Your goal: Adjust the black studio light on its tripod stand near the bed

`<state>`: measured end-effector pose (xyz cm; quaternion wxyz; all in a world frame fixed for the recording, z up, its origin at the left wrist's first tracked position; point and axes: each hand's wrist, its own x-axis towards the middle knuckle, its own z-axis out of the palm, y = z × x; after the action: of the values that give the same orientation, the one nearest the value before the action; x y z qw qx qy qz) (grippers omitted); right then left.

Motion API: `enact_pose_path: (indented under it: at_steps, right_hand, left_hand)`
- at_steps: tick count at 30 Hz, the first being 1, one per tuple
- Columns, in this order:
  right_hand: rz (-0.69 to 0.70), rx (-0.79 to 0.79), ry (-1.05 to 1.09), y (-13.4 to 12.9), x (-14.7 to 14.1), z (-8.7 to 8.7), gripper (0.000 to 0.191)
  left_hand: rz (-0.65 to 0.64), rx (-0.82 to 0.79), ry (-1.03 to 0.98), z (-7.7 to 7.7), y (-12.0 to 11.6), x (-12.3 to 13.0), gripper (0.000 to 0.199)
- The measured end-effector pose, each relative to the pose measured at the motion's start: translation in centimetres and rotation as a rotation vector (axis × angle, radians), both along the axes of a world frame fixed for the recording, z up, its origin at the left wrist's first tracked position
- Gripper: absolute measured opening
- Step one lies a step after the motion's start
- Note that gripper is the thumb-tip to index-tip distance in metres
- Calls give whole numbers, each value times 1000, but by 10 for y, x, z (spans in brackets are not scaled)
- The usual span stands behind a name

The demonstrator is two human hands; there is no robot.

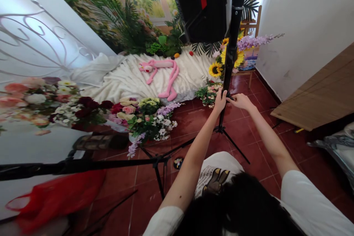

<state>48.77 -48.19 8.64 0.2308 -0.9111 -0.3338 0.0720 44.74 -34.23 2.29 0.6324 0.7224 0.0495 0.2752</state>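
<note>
A black light stand [229, 62] rises in front of me, its tripod legs [235, 144] spread on the floor. My left hand [220, 100] is wrapped around the pole at about its middle. On the pole's right side, the fingers of my right hand [240, 101] pinch a small black knob [229, 97], mostly hidden by the fingers. High on the stand sits a large black lamp box [203, 7] with a red stripe and white letters.
Behind the stand, a pink plush toy [163, 64] lies on a white cloth [124, 77]. Bunches of artificial flowers [146, 118] stand to the left. A second stand [157, 159] and a red bag [58, 199] are at lower left. A brown board [318, 92] leans at right.
</note>
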Motion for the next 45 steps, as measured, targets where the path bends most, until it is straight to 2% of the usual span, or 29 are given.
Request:
enact_pose_path:
  at_steps: [2,8,11,15,19,23,25,27,30,33,35,37,39,42,45]
  right_hand:
    - [-9,89,70,0,-1,-6,69]
    - [-34,433,480,4,0,-30,71]
    - [-66,519,616,7,0,-35,69]
    - [-8,600,795,8,0,-35,68]
    - [48,663,864,10,-1,-36,66]
    - [-3,718,842,11,-6,-38,65]
    - [-32,753,812,12,-8,-40,65]
    - [-70,790,808,15,-12,-42,63]
    - [-243,889,728,25,-25,-53,61]
    - [-463,960,540,39,-52,-77,60]
    - [-428,906,552,50,-78,-99,60]
    - [-290,807,638,62,-105,-120,59]
    - [-175,720,702,75,-131,-138,60]
    - [-59,606,800,92,-165,-154,59]
    - [30,505,907,109,-189,-161,60]
  left_hand:
    - [-3,9,-18,-3,1,2,55]
    - [-5,50,-12,-9,0,4,63]
    - [8,50,-7,-10,0,5,65]
    - [-5,70,28,-11,1,4,67]
    - [-6,88,29,-7,0,2,61]
    - [-2,58,37,-2,-3,1,55]
    - [-9,29,25,-4,-4,-1,52]
    - [2,-3,12,-13,-6,-10,50]
    - [-8,-102,103,-44,-9,-42,47]
    - [-177,-253,378,-84,-6,-95,47]
    - [-232,-294,436,-106,4,-135,45]
    - [-138,-320,407,-120,26,-172,44]
    - [23,-339,404,-125,59,-207,47]
    - [287,-321,420,-124,121,-258,58]
    - [563,-336,393,-118,180,-315,61]
